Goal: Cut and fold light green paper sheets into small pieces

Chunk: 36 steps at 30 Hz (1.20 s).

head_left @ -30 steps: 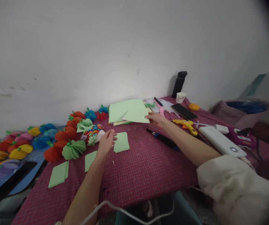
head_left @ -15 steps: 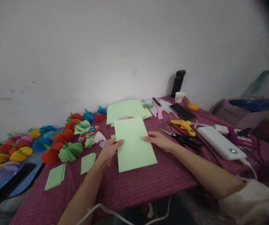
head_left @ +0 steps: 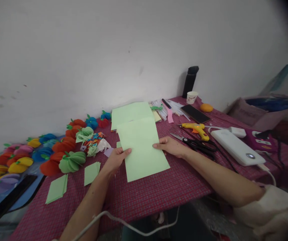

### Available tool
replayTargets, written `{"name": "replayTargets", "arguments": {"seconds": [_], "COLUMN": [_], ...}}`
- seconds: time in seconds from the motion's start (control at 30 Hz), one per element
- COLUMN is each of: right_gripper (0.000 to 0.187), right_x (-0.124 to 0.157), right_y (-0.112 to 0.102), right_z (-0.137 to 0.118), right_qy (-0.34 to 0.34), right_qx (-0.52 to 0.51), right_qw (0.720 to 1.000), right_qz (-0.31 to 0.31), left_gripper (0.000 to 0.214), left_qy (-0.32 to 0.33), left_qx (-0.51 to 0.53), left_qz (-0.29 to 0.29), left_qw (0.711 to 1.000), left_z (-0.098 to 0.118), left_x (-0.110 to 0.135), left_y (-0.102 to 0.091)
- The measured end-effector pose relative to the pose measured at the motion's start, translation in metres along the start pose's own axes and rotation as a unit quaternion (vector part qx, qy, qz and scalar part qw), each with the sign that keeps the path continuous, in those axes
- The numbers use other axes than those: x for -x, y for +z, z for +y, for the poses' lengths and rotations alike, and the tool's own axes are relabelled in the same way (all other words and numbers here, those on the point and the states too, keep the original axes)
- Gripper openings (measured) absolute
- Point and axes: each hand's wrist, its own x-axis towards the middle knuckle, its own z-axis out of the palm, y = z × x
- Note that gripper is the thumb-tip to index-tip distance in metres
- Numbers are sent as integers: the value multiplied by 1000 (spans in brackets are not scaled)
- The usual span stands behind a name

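Note:
A pale green sheet of paper (head_left: 142,154) is held by its two long sides above the checked tablecloth. My left hand (head_left: 115,160) pinches the left edge, thumb on top and fingers hidden beneath. Gripping the right edge the same way is my right hand (head_left: 170,146). Beyond the held sheet lies another green sheet (head_left: 131,112) on a stack of papers. Small cut green pieces sit left of my left hand, in one pile (head_left: 91,173) and a second pile (head_left: 56,189).
Several colourful paper pumpkins (head_left: 72,161) and paper scraps (head_left: 95,144) spread along the left. On the right are black-handled scissors (head_left: 199,145), a yellow glue gun (head_left: 196,130), a phone (head_left: 195,113), a white power bank (head_left: 236,147), a paper cup (head_left: 191,97) and a black bottle (head_left: 190,82).
The held sheet has shifted slightly away from me and now covers more of the stack behind it. Both hands keep their grip. The whole view has tilted down a little.

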Motion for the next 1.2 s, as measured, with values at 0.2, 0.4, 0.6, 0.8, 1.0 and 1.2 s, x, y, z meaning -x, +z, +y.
{"name": "replayTargets", "arguments": {"seconds": [0.2,0.4,0.6,0.8,1.0,1.2], "right_gripper": [28,30,26,26,17,12], "right_x": [1,1,1,0,2,2], "right_y": [0,3,2,1,3,2], "right_z": [1,0,3,-1,-5,-5], "right_qy": [-4,14,28,27,30,43], "right_qx": [2,-84,-122,-172,-187,-207], "right_qw": [1000,996,992,985,982,977], "right_qz": [7,8,-7,1,0,-5], "left_gripper": [33,32,29,28,23,15], "left_qy": [15,20,32,39,20,38], "left_qx": [10,6,21,46,54,52], "left_qz": [-17,-22,-22,-12,3,-10], "left_qw": [1000,1000,999,998,998,998], "left_z": [-1,0,-1,8,10,3], "left_x": [0,1,1,6,8,4], "left_y": [-3,-2,-2,-1,-2,-4]}}
